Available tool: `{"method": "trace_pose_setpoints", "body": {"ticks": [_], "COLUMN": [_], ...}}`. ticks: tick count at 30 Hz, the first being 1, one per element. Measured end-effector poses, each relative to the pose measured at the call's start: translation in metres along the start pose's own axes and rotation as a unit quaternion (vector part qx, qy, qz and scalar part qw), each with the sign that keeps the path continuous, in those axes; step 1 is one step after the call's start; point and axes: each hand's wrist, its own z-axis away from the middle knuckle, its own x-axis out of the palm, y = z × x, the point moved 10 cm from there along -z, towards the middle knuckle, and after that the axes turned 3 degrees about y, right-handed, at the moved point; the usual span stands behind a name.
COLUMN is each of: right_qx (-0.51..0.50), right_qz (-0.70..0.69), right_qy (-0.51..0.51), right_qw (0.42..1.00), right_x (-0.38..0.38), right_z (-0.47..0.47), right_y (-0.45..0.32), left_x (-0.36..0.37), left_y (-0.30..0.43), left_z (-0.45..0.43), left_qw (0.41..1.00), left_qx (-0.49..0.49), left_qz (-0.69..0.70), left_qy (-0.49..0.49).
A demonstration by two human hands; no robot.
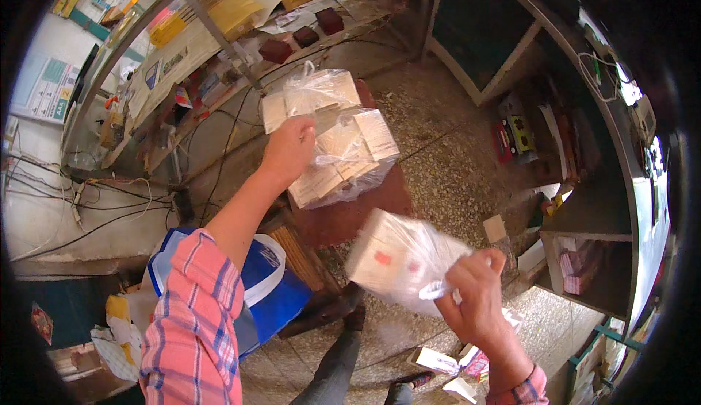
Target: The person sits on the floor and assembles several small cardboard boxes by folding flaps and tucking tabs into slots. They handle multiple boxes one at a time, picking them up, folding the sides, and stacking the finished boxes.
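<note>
My right hand (pixel 476 293) grips the gathered top of a clear plastic bag (pixel 405 257), slightly blurred, with pale boxes inside; red marks show on one box. My left hand (pixel 290 145) is closed at the near edge of two more clear bags of pale boxes; whether it grips the plastic cannot be told. One of these bags (pixel 353 156) lies on a reddish-brown seat or stool top (pixel 334 221). The other bag (pixel 315 93), its handles knotted upward, rests just beyond it.
Left of me stands a blue and white carry bag (pixel 274 290) beside a wooden frame. Glass display shelves (pixel 224 44) run along the far left, with loose cables (pixel 109 202) below. An open-fronted cabinet (pixel 586 235) is on the right. Opened cartons (pixel 438 361) lie on the floor.
</note>
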Motion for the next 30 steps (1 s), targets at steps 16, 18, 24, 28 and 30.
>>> {"method": "trace_pose_setpoints", "body": {"ticks": [16, 18, 24, 28, 30], "right_qx": [0.558, 0.584, 0.58, 0.564, 0.541], "right_qz": [-0.185, -0.192, -0.269, -0.383, -0.408], "right_qy": [0.149, 0.153, 0.29, 0.375, 0.417], "right_qw": [0.795, 0.774, 0.712, 0.628, 0.606], "right_x": [0.084, 0.073, 0.021, -0.032, -0.062], "right_z": [0.395, 0.423, 0.473, 0.483, 0.48], "right_y": [0.206, 0.23, 0.301, 0.367, 0.397], "left_x": [0.043, 0.021, 0.01, 0.087, 0.139], "left_y": [-0.083, -0.086, -0.006, 0.073, 0.099], "left_z": [0.003, -0.002, 0.071, 0.226, 0.323], "left_qw": [0.993, 0.994, 0.867, 0.946, 0.945], "left_qx": [-0.035, 0.022, 0.205, 0.237, 0.19], "left_qz": [-0.007, -0.089, -0.443, -0.213, -0.193], "left_qy": [-0.115, -0.058, 0.097, -0.058, -0.182]}}
